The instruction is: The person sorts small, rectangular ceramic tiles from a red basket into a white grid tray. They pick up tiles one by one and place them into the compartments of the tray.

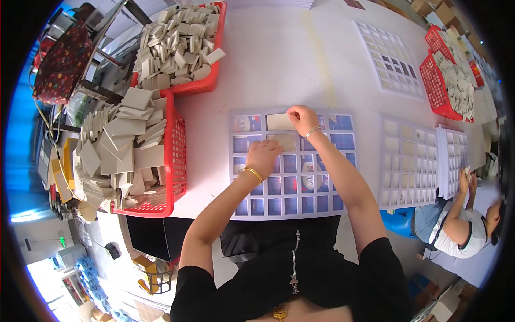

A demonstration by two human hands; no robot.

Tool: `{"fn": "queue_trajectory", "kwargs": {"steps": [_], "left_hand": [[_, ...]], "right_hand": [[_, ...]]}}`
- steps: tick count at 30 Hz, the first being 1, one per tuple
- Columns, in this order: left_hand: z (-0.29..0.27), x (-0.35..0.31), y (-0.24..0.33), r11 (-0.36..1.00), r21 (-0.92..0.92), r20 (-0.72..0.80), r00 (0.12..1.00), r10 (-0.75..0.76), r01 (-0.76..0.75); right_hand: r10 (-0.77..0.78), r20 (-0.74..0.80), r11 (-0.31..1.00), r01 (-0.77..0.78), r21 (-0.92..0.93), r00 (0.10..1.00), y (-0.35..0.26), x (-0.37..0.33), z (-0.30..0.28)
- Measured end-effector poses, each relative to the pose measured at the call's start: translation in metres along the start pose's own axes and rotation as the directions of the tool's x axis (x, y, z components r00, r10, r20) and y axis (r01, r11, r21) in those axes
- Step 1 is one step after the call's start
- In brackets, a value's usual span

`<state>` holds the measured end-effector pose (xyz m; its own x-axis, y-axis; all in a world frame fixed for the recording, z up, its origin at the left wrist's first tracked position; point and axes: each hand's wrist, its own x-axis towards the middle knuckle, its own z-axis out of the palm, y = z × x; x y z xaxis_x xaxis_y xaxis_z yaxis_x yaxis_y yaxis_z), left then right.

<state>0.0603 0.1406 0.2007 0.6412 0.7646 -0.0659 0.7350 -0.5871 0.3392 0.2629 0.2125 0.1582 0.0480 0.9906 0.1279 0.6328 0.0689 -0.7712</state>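
In front of me lies a white gridded tray [232, 177] whose many compartments show a blue printed backing. A pale beige rectangular tile [279, 122] sits in a wide top-row compartment. My right hand [304, 119] has its fingers curled in a pinch at that tile's right end. Just below, a second beige tile [288, 143] lies in the second row. My left hand [263, 155] is over this lower tile's left part, its slightly blurred fingers stretched out flat. The palm covers some compartments beside it.
Red baskets heaped with beige tiles [110, 145] stand on my left. Similar gridded trays [407, 161] lie to the right, one [387, 59] holding some dark pieces. Another red basket [440, 86] is at far right. A co-worker [464, 231] sits at the right side.
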Motion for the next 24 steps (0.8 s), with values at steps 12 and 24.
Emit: {"fn": "queue_trajectory", "kwargs": {"steps": [12,24], "left_hand": [[-0.010,0.004,-0.015,0.997,-0.005,0.067,0.994,0.082,-0.082],[-0.140,0.108,-0.164,0.920,-0.136,-0.859,0.419,-0.294,0.367]], "right_hand": [[-0.258,0.068,0.872,0.262,-0.413,0.964,-0.031,-0.018,0.014],[-0.339,0.093,0.883,0.351,-0.312,0.936,-0.021,-0.027,0.009]]}}
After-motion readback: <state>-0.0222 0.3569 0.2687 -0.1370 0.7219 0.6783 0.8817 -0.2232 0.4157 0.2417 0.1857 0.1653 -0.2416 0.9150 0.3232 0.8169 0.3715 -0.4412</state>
